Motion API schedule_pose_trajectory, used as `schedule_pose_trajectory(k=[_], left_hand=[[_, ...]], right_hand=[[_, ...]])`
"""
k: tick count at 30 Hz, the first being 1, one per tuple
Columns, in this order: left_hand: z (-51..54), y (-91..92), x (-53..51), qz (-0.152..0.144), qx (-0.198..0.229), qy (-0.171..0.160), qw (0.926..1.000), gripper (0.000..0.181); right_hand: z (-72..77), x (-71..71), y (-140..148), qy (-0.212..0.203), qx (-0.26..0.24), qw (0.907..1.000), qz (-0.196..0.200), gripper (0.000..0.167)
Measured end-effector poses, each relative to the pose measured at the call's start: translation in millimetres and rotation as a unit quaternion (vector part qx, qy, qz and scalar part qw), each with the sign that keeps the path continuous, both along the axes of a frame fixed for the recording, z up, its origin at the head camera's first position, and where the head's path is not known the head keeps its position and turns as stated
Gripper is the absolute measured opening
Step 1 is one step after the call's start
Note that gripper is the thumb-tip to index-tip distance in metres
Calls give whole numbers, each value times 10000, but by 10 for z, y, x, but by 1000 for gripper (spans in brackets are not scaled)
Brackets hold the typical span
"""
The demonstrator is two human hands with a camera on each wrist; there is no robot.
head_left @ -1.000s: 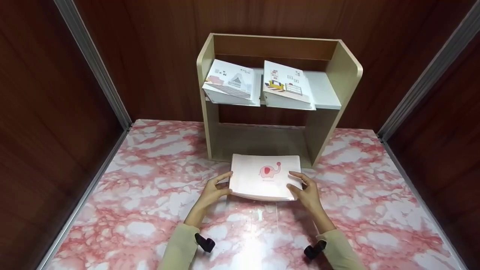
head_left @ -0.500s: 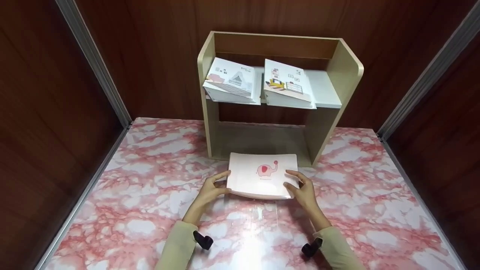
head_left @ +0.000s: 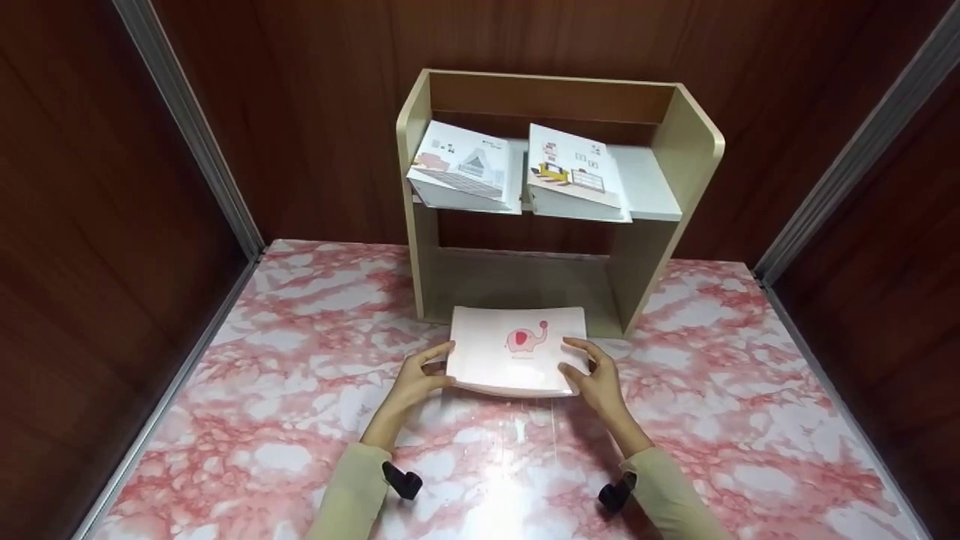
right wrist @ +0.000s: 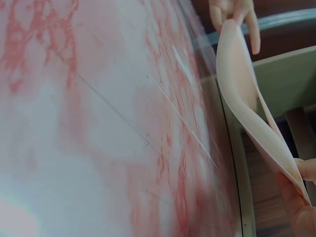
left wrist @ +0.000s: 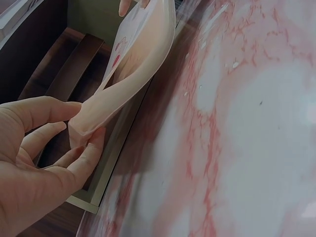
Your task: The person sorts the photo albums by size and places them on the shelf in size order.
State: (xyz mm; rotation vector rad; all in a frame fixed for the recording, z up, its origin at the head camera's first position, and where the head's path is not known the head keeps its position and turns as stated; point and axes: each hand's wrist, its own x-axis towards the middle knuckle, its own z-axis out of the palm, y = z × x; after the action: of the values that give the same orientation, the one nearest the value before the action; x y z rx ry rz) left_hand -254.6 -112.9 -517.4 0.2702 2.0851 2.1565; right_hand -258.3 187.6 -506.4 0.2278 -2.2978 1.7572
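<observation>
A white softcover book (head_left: pixel 487 349) with a pink elephant on its cover is held level in front of the bookshelf's lower opening in the head view. My left hand (head_left: pixel 415 379) pinches its left edge between thumb and fingers. On the opposite side my right hand (head_left: pixel 598 379) grips the right edge, thumb and index finger over the cover. Seen from the left wrist, the pages (left wrist: pixel 128 86) bow into a curve, and a gap shows below the cover. The right wrist view shows the same bent page block (right wrist: pixel 242 108) between both hands.
A two-tier wooden bookshelf (head_left: pixel 701 142) stands against the back wall. On its upper shelf lean two white books, one with a grey building (head_left: pixel 465 161) and one with a yellow vehicle (head_left: pixel 574 169). Brown panels (head_left: pixel 90 262) enclose the marbled pink table (head_left: pixel 285 420).
Both hands have shifted slightly to the left together with the elephant book. Their grip on its two edges looks the same. The books on the upper shelf stay put.
</observation>
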Motion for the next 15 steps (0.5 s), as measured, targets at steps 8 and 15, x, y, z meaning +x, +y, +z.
schedule_pose_trajectory(k=[8,15], left_hand=[[-148,-35,-91,184,74,-194,9996,62],[-215,-45,-115,302,-3,-32,9995,61]], right_hand=[[-10,-53,-43,-24,-72,9999,123,42],[-213,-175,-20,-7,102,9999,-42,45]])
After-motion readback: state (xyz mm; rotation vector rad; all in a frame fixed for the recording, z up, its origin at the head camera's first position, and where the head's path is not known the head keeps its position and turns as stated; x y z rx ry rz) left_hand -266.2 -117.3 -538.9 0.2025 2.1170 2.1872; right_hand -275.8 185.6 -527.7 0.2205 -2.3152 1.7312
